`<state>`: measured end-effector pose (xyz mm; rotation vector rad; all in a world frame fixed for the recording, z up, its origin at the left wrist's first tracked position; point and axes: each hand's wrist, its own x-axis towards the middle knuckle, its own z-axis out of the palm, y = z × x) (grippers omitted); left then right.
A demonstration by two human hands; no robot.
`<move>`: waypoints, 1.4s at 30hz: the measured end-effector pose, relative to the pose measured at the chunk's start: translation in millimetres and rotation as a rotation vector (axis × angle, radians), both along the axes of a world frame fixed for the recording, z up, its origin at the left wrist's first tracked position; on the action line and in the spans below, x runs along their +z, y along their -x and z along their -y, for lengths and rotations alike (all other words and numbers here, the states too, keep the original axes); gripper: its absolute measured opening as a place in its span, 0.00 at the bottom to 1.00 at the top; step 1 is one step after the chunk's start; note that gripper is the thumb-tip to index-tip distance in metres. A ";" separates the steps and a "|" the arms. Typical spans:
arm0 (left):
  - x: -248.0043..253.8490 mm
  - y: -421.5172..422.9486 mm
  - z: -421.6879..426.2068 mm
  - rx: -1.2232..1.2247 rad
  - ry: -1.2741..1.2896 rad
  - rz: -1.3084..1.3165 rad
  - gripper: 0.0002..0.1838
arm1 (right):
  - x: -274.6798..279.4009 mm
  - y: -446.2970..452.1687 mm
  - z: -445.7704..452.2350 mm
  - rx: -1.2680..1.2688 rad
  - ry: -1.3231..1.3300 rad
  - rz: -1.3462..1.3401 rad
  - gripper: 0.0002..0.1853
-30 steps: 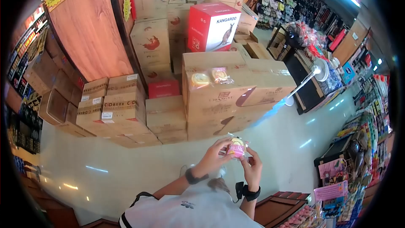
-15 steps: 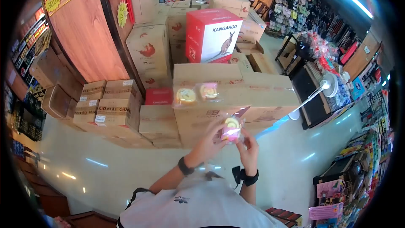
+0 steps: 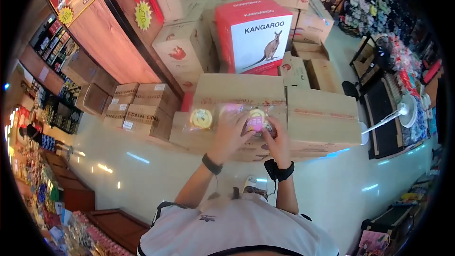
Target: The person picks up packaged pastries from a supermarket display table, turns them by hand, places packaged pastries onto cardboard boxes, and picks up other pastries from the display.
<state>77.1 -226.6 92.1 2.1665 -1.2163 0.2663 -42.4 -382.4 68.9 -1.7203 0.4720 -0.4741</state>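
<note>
Holding a wrapped pack at centre of frame, pinched from both sides between left hand and right hand. Lifted higher in frame than a second ago: then over the floor, now over the front of the near carton. Cannot tell whether touching the carton or held just off it. Covering most of a pink pack with the left hand, just left of centre; was in full view earlier. Leaving a yellow pack uncovered farther left, resting on the same carton as before. Wearing a black band on each wrist, lower centre. Showing larger now, upper centre, behind the carton: red-and-white Kangaroo box. Likewise larger, upper left: yellow price star
</note>
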 end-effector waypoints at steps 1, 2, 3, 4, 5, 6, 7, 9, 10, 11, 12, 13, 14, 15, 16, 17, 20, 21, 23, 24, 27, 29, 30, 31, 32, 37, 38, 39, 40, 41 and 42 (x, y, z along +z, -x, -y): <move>0.3 -0.6 1.3 0.019 0.003 0.005 0.32 | -4.3 -3.9 4.1 0.003 0.038 0.018 0.21; 3.2 2.0 1.3 0.037 0.002 0.007 0.31 | -8.8 -5.1 5.4 0.004 0.072 0.032 0.21; 2.5 6.4 -0.7 0.053 0.001 0.004 0.30 | -8.3 -4.1 3.7 0.004 0.106 0.042 0.21; -0.6 8.6 -2.3 0.057 -0.013 0.023 0.29 | -3.2 -2.6 3.4 0.015 0.037 0.050 0.21; -1.5 7.5 -1.4 0.058 -0.019 0.051 0.29 | -5.9 -4.5 6.1 0.028 0.081 0.058 0.21; -1.5 6.3 -0.6 0.057 -0.022 0.082 0.28 | -8.0 -5.8 9.2 0.038 0.128 0.070 0.22; -0.5 6.3 -0.7 0.059 -0.029 0.078 0.27 | -9.4 -6.0 10.8 0.046 0.176 0.081 0.22; 2.3 8.7 -2.2 0.061 -0.039 0.070 0.25 | -9.2 -6.6 12.3 0.046 0.222 0.086 0.23; 3.0 9.3 -3.0 0.054 -0.026 0.062 0.25 | -8.5 -6.5 11.9 0.044 0.248 0.090 0.24; 3.4 9.6 -3.6 0.047 -0.010 0.056 0.25 | -7.0 -5.6 10.9 0.034 0.231 0.080 0.24; 4.4 9.9 -4.6 0.039 0.007 0.051 0.25 | -3.9 -4.7 9.5 0.023 0.216 0.072 0.25; 4.7 12.0 -5.5 0.048 0.024 0.040 0.24 | -1.4 -3.9 7.8 0.012 0.202 0.064 0.25; 4.5 15.9 -6.6 0.057 0.043 0.030 0.24 | -0.6 -0.9 5.7 -0.007 0.148 0.079 0.25; 4.6 19.6 -8.6 0.066 0.065 0.021 0.23 | -0.9 4.7 3.9 -0.025 0.096 0.095 0.25; 4.2 22.9 -11.8 0.060 0.096 0.018 0.23 | -1.4 9.7 2.1 -0.041 0.044 0.111 0.25; 2.8 26.9 -16.1 0.054 0.127 0.013 0.22 | -2.4 14.5 -0.5 -0.083 0.082 0.139 0.25; 3.1 37.2 -35.9 0.011 0.209 -0.068 0.20 | -5.7 31.1 -12.2 -0.212 0.157 0.189 0.24; 4.5 40.5 -43.7 -0.016 0.234 -0.105 0.19 | -7.1 36.8 -15.1 -0.239 0.199 0.172 0.23; 4.0 47.7 -59.4 -0.048 0.221 -0.206 0.18 | -8.5 48.4 -22.1 -0.319 0.288 0.137 0.21; 3.2 50.8 -67.0 -0.074 0.214 -0.258 0.17 | -5.3 55.3 -30.0 -0.348 0.288 0.080 0.19; -4.7 49.3 -93.0 -0.178 0.167 -0.363 0.17 | 7.0 77.1 -61.0 -0.430 0.271 -0.067 0.14; 2.3 49.0 -117.8 -0.247 0.212 -0.401 0.16 | 11.3 86.5 -88.4 -0.469 0.235 -0.119 0.14; 8.2 46.7 -129.0 -0.295 0.237 -0.412 0.16 | 7.2 91.0 -103.2 -0.447 0.265 -0.125 0.14; 11.9 46.5 -141.4 -0.292 0.225 -0.428 0.15 | -3.3 96.8 -117.5 -0.442 0.302 -0.127 0.14; 8.9 47.2 -154.1 -0.303 0.215 -0.444 0.15 | -12.4 104.6 -130.3 -0.451 0.345 -0.135 0.14; -39.8 47.9 -197.6 -0.368 0.174 -0.727 0.13 | -6.4 129.4 -210.6 -0.447 0.253 -0.194 0.14; -43.0 49.7 -202.2 -0.400 0.144 -0.756 0.13 | -5.2 136.5 -223.0 -0.475 0.241 -0.218 0.15; -44.3 52.2 -206.2 -0.423 0.113 -0.782 0.14 | -3.4 143.4 -233.8 -0.492 0.226 -0.239 0.15; -45.5 51.7 -209.3 -0.440 0.082 -0.805 0.15 | -2.7 147.1 -243.6 -0.506 0.209 -0.257 0.15; -45.2 54.0 -212.0 -0.465 0.081 -0.800 0.14 | -1.4 152.7 -251.2 -0.527 0.212 -0.250 0.15; -45.0 58.6 -214.1 -0.487 0.080 -0.792 0.14 | 0.0 158.6 -256.7 -0.546 0.215 -0.240 0.15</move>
